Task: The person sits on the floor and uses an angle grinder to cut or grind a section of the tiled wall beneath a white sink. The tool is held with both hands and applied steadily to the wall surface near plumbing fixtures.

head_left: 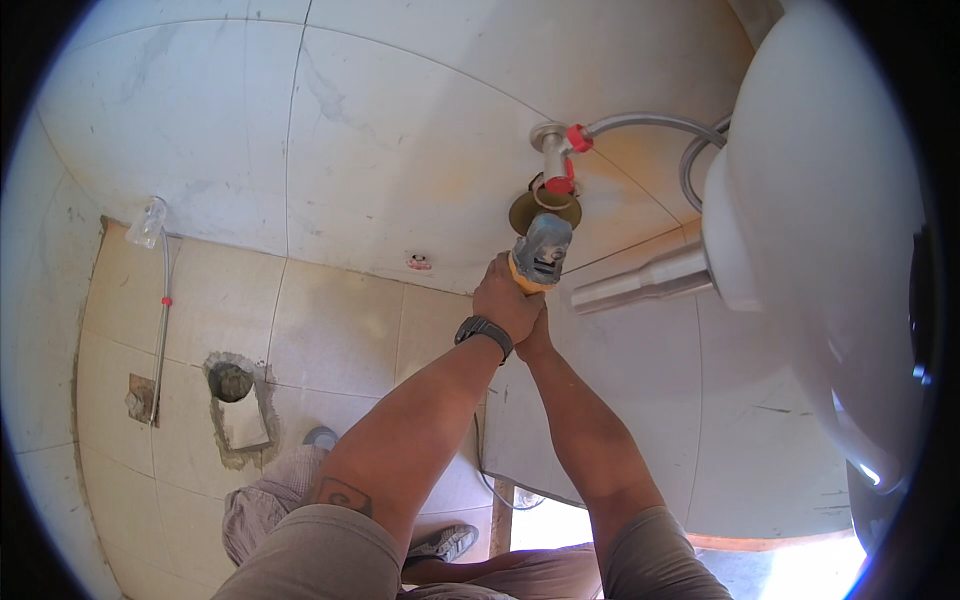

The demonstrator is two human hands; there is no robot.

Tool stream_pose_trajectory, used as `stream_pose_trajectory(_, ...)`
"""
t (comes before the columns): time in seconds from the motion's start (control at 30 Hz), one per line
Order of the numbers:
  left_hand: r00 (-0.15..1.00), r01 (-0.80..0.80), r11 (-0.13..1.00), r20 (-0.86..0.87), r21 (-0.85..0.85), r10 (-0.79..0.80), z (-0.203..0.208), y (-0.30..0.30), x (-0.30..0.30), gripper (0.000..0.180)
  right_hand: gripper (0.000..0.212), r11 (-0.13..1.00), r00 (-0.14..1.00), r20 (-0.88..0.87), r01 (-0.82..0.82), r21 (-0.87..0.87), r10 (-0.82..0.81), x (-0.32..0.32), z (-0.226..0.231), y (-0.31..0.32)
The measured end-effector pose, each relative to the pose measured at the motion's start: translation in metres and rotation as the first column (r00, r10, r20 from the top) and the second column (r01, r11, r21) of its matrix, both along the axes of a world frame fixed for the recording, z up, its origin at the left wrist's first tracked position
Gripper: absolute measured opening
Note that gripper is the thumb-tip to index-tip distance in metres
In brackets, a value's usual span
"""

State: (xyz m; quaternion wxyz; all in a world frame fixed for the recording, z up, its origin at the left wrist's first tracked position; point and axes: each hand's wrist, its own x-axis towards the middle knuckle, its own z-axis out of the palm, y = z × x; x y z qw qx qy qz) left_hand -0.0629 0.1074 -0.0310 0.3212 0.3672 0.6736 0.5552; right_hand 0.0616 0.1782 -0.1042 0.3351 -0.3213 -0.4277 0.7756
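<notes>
Both my arms reach forward to an angle grinder point(543, 250) with a grey head and yellow body. My left hand point(503, 300), with a dark watch at its wrist, is wrapped round the body just behind the head. Close behind it, my right hand point(538, 338) grips the rear of the tool, its fingers mostly hidden. The grinder's round, brownish disc point(522, 214) is up against the wall, just below a metal angle valve point(553, 155) with red fittings. Whether the disc touches the wall or the valve, I cannot tell.
A white washbasin point(830, 200) with a metal drain pipe point(640, 283) bulges in from the right. A braided hose point(655, 120) links valve and basin. Lower left, the tiled floor point(330, 320) has a rough-edged drain hole point(232, 382). Another hose point(165, 320) hangs at the left. A cord point(481, 450) trails below my hands.
</notes>
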Motion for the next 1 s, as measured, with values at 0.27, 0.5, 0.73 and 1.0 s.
stream_pose_trajectory(0.27, 1.000, -0.020, 1.000, -0.003, -0.007, 0.020, 0.001, 0.001, 0.000, 0.074, 0.047, 0.998, 0.999, -0.030, -0.024, 0.065, 0.026, 0.000, -0.004, 0.003)
stream_pose_trajectory(0.5, 0.999, -0.047, 0.999, -0.010, 0.024, 0.047, -0.001, 0.003, 0.001, 0.072, 0.053, 0.891, 0.940, 0.341, -0.132, 0.434, -0.026, 0.003, -0.003, 0.005)
stream_pose_trajectory(0.73, 0.996, -0.086, 0.994, -0.016, 0.071, 0.088, -0.004, 0.005, 0.002, 0.072, 0.055, 0.925, 0.978, 0.207, -0.075, 0.373, -0.005, -0.002, -0.008, 0.007)
stream_pose_trajectory(1.0, 0.995, -0.101, 0.990, 0.005, 0.095, 0.101, -0.001, 0.001, 0.002, 0.067, 0.037, 0.742, 0.889, 0.458, -0.307, 0.596, 0.000, 0.009, -0.010, 0.010)
